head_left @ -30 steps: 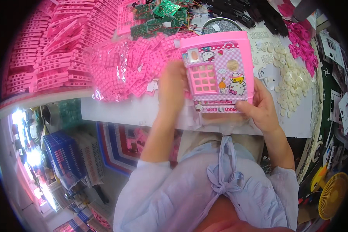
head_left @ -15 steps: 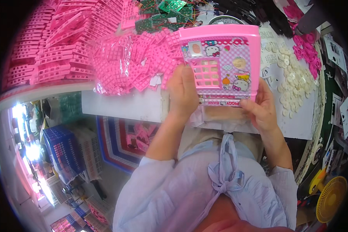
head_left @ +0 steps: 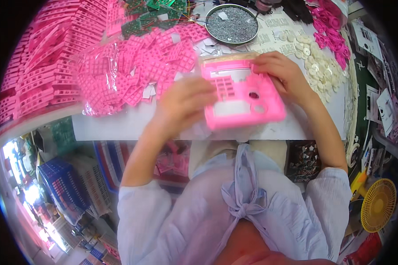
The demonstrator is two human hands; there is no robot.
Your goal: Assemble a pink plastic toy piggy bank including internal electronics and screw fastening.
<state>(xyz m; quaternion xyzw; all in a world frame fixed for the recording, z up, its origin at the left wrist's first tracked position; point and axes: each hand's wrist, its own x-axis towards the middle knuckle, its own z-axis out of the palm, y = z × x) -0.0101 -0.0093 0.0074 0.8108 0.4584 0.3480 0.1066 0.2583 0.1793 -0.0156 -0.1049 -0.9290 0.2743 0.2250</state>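
I hold a pink plastic toy housing (head_left: pixel 245 95) over the near edge of the white table (head_left: pixel 119 123), its plain inner side facing up with a grid of key holes and round openings. My left hand (head_left: pixel 181 104) grips its left edge. My right hand (head_left: pixel 281 75) rests on its upper right corner. A heap of small pink grid parts (head_left: pixel 137 66), partly in a clear bag, lies just left of my left hand.
Stacks of pink strips (head_left: pixel 35 66) fill the far left. Green circuit boards (head_left: pixel 150 11) and a round metal pan of small screws (head_left: pixel 232 24) sit at the back. White discs (head_left: pixel 318 66) and pink rings (head_left: pixel 329 31) lie right. A yellow fan (head_left: pixel 378 210) stands lower right.
The pink housing has been turned over, from its decorated front to its plain back, and lowered toward the table edge. My right hand moved from its lower right to its top right corner.
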